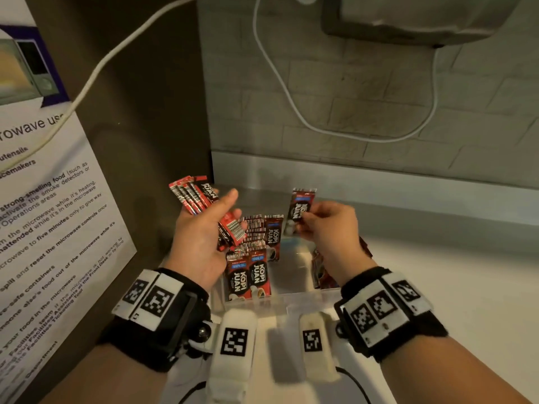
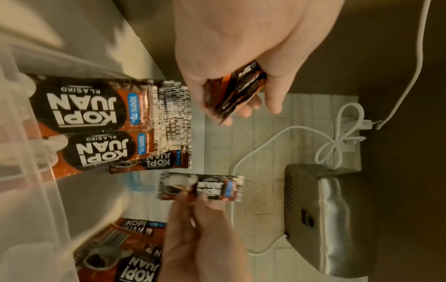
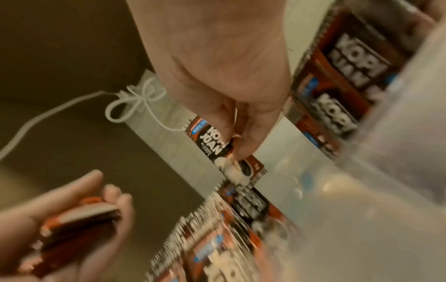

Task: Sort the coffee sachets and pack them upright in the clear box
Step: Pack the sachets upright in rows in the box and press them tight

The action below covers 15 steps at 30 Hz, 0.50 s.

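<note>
One Kopi Juan sachet (image 1: 300,209), pinched upright in right hand (image 1: 329,228), above clear box (image 1: 306,298) toward 1 o'clock, likely oriented for slotting in; left hand (image 1: 201,231) clasps a fanned sachet bundle (image 1: 194,195) at 10 o'clock, probably stock awaiting sorting; upright sachet rows (image 1: 252,263) fill the box's 9 o'clock side; open room centre, loose sachets (image 1: 320,275) at 3 o'clock.

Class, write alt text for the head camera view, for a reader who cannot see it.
Two hands work above a clear box partly filled with upright coffee sachets: the left hand holds a fanned stack of sachets, the right hand pinches a single sachet. A microwave notice hangs on the left wall.
</note>
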Available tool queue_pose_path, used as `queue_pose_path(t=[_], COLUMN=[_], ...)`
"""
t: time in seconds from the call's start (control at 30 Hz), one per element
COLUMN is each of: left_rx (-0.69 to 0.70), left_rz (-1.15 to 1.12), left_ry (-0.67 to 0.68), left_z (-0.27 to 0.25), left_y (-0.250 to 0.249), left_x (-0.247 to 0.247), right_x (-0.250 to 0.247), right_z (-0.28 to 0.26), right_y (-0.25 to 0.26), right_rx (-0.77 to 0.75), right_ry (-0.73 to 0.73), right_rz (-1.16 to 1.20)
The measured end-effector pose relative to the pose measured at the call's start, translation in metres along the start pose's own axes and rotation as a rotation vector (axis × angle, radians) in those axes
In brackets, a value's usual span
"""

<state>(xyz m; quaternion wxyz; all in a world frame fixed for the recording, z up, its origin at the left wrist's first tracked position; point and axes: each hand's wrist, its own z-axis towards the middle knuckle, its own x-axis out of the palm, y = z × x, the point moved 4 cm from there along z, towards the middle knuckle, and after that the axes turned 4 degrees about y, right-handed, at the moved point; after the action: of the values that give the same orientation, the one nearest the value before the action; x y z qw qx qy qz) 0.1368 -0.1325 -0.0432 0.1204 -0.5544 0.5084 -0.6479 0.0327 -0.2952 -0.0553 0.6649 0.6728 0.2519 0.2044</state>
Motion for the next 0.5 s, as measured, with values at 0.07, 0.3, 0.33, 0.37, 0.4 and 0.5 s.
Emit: queue_pose_path(t=[0.07, 0.3, 0.33, 0.37, 0.4, 0.5], left_rx=[0.009, -0.013, -0.021, -0.035, -0.049, -0.086], left_rz=[0.0, 0.004, 0.004, 0.006, 0.009, 0.009], left_ry=[-0.007, -0.005, 0.001, 0.008, 0.014, 0.022], left_z=[0.001, -0.001, -0.001, -0.001, -0.002, -0.005], left_y=[-0.002, 0.001, 0.002, 0.004, 0.005, 0.008], left_x=[-0.001, -0.006, -0.006, -0.005, -0.005, 0.0], right_x=[0.007, 0.023, 0.023, 0.023, 0.023, 0.025], right_z=[0.006, 0.016, 0.015, 0.015, 0.014, 0.015], right_y=[-0.021, -0.057, -0.058, -0.059, -0.06, -0.061], right_rx=[0.076, 0.265, 0.27, 0.271, 0.269, 0.266], right_ry=[0.015, 0.063, 0.062, 0.061, 0.059, 0.056], right_rz=[-0.082, -0.096, -0.092, -0.089, -0.086, -0.091])
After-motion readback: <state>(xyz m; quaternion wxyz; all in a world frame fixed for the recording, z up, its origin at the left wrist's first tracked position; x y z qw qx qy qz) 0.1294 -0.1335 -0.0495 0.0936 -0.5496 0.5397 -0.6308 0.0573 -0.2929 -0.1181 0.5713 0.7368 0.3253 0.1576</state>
